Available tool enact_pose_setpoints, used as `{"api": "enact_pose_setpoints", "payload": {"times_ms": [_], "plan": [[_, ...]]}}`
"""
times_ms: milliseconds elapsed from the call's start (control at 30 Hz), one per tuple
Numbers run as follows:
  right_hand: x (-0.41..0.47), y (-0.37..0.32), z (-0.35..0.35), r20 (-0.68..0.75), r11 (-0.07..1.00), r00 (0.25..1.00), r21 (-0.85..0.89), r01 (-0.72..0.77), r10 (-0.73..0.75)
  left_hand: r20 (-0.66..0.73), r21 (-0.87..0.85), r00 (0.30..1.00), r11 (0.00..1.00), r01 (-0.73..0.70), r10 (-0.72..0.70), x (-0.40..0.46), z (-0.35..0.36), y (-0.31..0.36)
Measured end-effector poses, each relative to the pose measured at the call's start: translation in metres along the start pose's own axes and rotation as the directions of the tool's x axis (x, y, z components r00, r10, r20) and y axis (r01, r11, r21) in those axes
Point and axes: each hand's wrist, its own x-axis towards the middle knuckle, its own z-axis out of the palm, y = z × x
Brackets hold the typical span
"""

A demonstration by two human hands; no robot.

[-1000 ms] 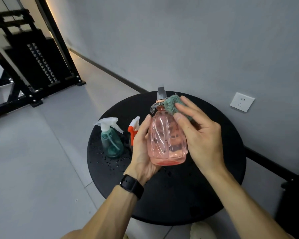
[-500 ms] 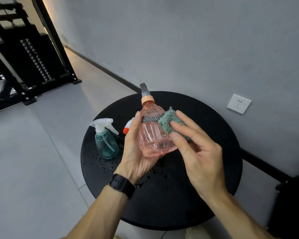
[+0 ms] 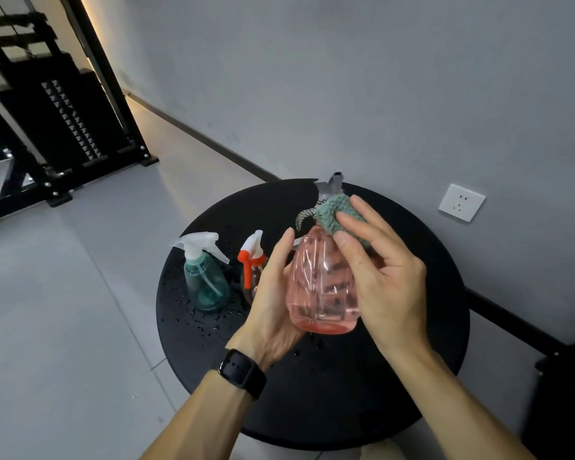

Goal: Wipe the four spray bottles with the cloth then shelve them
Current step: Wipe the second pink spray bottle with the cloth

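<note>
The left hand (image 3: 276,293) grasps the pink spray bottle (image 3: 322,287) from its left side, holding it upright above the round black counter (image 3: 412,376) at centre frame. The right hand (image 3: 382,277) grasps the green cloth (image 3: 336,214) and presses it against the bottle's shoulder, just below the grey nozzle. Left of centre, a teal spray bottle (image 3: 206,277) and an orange-triggered spray bottle (image 3: 251,260) stand on the wet counter, near each other.

Pink see-through bottle (image 3: 322,287), grey nozzle, checkered black-white neck band. Teal-green cloth (image 3: 337,215). Teal bottle (image 3: 206,283), white trigger. Third bottle (image 3: 253,263) orange-and-white trigger. Black tabletop (image 3: 312,393). Black watch (image 3: 243,373). White socket (image 3: 462,202), grey wall.
</note>
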Motion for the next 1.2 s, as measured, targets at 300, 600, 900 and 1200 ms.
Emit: {"api": "enact_pose_setpoints", "payload": {"times_ms": [300, 600, 900, 1200], "plan": [[0.004, 0.001, 0.002, 0.019, 0.994, 0.995, 0.053, -0.095, 0.094, 0.052, 0.031, 0.998, 0.999, -0.03, 0.029, 0.005, -0.007, -0.003], [-0.016, -0.001, -0.009, 0.079, 0.999, 0.997, 0.043, -0.017, 0.014, 0.03, 0.013, 0.992, 0.992, -0.122, 0.122, 0.004, -0.007, 0.005], [-0.016, -0.001, -0.009, 0.053, 0.999, 0.998, 0.046, 0.029, -0.031, 0.057, -0.007, 0.994, 0.996, -0.09, 0.09, 0.008, -0.01, 0.004], [0.001, -0.006, -0.001, -0.039, 0.997, 0.999, 0.071, 0.029, -0.026, 0.038, 0.088, 0.999, 0.996, -0.018, 0.015, 0.003, -0.006, -0.001]]}}
